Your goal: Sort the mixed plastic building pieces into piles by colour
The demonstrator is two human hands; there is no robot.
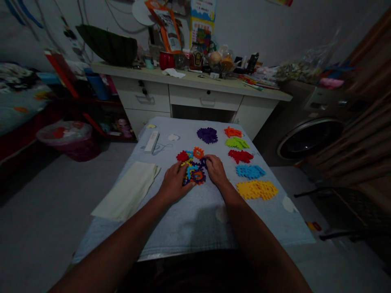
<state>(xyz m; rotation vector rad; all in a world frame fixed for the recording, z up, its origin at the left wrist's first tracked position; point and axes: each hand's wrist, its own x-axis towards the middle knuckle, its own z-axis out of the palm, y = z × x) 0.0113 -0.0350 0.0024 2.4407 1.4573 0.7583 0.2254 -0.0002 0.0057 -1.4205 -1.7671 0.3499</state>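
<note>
A cluster of colourful toothed plastic building pieces (192, 167), in yellow, blue, purple, red and orange, lies mid-table between my hands. My left hand (174, 182) grips its left side, with the thumb along the near edge. My right hand (215, 169) has its fingers closed on a purple toothed piece (203, 162) at the right side of the cluster; the fingers partly cover it. An orange piece (198, 152) and a red piece (182, 156) show at the far edge. Whether every piece is locked together I cannot tell.
Sorted piles stand on the right: orange (233, 132), green (237, 143), red (240, 156), blue (250, 171) and yellow (257, 190). A purple pile (207, 135) lies farther back. On the left are a folded cloth (126, 191) and a white power strip (152, 141). Behind stands a cluttered desk (207, 84).
</note>
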